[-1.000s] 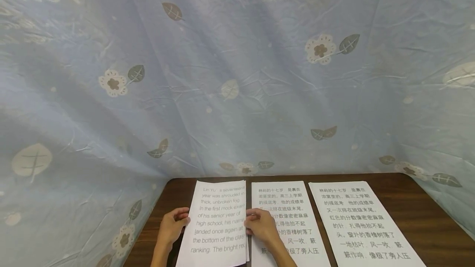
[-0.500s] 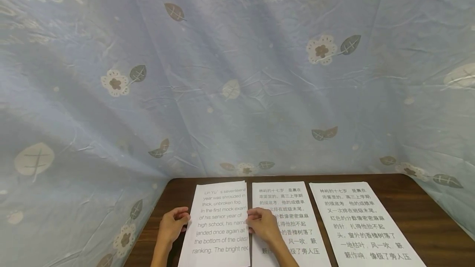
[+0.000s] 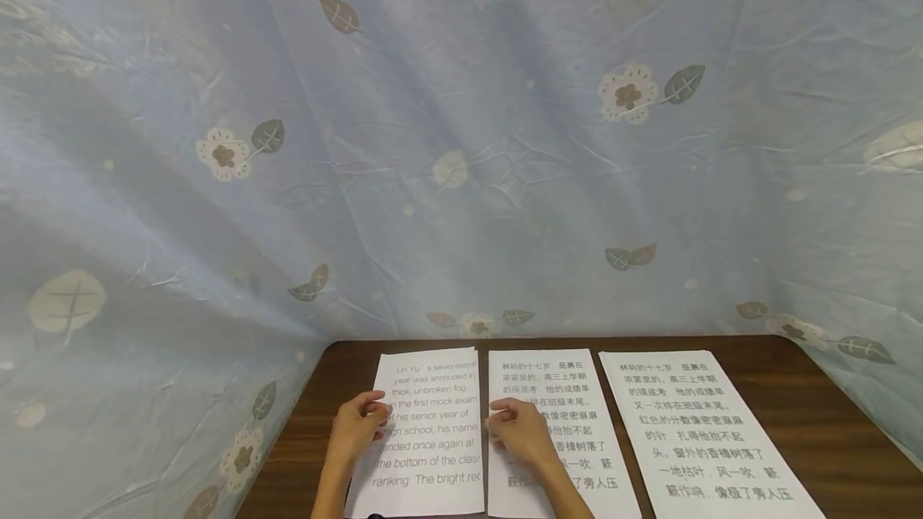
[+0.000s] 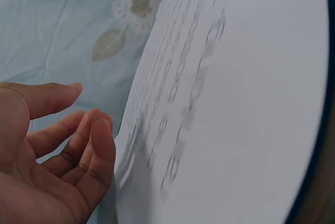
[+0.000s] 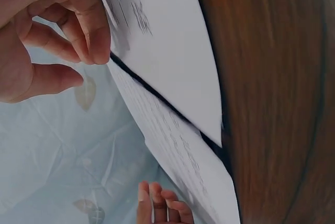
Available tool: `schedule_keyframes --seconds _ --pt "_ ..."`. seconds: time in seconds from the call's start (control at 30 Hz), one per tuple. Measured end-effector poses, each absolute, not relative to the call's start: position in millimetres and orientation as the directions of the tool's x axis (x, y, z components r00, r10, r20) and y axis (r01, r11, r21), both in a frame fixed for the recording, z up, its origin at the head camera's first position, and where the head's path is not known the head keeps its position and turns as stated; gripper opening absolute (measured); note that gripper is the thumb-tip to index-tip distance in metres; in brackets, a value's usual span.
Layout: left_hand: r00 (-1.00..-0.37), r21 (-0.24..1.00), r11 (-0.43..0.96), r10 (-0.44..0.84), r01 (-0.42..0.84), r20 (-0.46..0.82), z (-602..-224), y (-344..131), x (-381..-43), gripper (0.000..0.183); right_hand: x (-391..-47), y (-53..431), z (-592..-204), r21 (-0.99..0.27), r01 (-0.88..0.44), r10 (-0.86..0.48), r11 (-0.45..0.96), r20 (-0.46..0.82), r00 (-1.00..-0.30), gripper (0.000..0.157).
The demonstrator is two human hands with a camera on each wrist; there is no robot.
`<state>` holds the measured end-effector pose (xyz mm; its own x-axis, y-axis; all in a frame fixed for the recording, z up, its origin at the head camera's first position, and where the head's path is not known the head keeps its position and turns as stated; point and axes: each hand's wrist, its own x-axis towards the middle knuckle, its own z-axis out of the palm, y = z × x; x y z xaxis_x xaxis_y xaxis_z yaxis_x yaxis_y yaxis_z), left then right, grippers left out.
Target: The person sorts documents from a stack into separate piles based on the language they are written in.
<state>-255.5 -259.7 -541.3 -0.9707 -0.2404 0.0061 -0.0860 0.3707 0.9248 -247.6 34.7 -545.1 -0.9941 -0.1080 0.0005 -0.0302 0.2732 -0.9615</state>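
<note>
Under the papers (image 3: 573, 431), a table (image 3: 808, 415), perhaps wooden; floral cloth (image 3: 461, 239) behind.

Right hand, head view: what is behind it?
Behind the right hand is the middle sheet, printed in Chinese; the part the hand covers cannot be seen.

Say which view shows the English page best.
The head view, where the English page is mostly readable. The left wrist view shows it steeply slanted, print blurred; the right wrist view, slanted too, beyond the middle page.

Printed sheets (image 3: 433, 435) partly behind hands (image 3: 358, 427)
</note>
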Motion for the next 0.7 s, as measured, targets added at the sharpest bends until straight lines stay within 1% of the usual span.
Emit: schedule_keyframes --seconds 0.33,0.7 --pt "-0.984 0.936 0.347 -0.177 -0.065 -0.002 -546 -216 -257 0.040 -248 68 -546 -0.954 -0.005 -0.043 0.298 -0.008 -0.999 0.039" --pt "-0.993 0.934 0.355 -0.117 -0.038 0.004 -548 -177 -263 0.042 -247 110 -544 -0.938 0.021 0.038 0.346 -0.009 -0.999 0.038"
